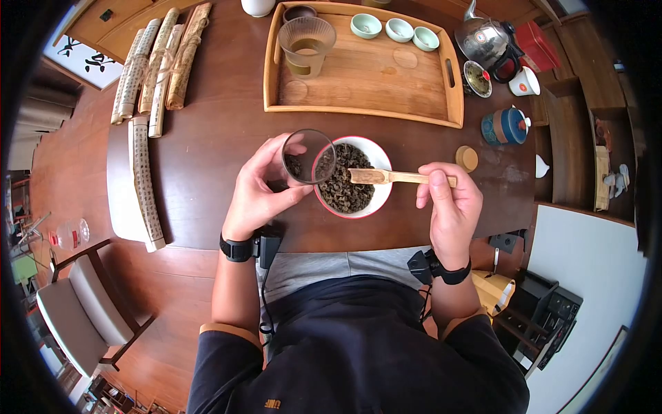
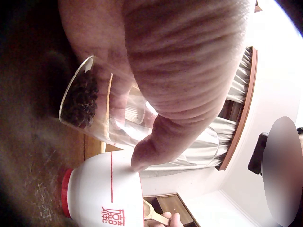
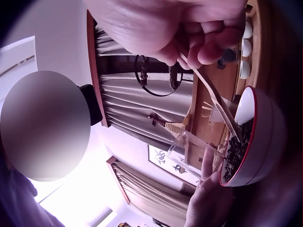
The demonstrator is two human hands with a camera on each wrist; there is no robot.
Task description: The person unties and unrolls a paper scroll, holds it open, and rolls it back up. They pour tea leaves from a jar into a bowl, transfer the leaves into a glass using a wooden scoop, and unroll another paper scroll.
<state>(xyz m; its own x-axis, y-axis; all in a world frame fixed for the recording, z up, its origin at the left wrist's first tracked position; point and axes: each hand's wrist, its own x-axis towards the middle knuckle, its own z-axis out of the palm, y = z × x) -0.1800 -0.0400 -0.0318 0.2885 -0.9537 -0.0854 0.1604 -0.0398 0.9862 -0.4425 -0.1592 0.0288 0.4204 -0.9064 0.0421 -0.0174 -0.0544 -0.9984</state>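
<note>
My left hand [image 1: 254, 183] grips a clear drinking glass [image 1: 309, 155] at the left side of a white bowl. Dark tea leaves [image 2: 83, 97] lie at the bottom of this glass in the left wrist view. The white bowl [image 1: 381, 157] has a red rim and holds many loose dark tea leaves [image 1: 346, 196]. Between thumb and fingers, my right hand [image 1: 455, 203] pinches the handle of a bamboo tea scoop [image 1: 386, 177]. Its trough end reaches over the bowl from the right, and in the right wrist view the tip is right at the leaves.
Behind the bowl stands a wooden tray [image 1: 365, 114] with a ribbed glass pitcher [image 1: 307, 41] and pale green cups [image 1: 399, 30]. A steel kettle [image 1: 485, 41], a blue jar [image 1: 505, 127] and a small round wooden lid [image 1: 467, 159] stand at right. Bamboo-slip rolls [image 1: 158, 65] lie at left.
</note>
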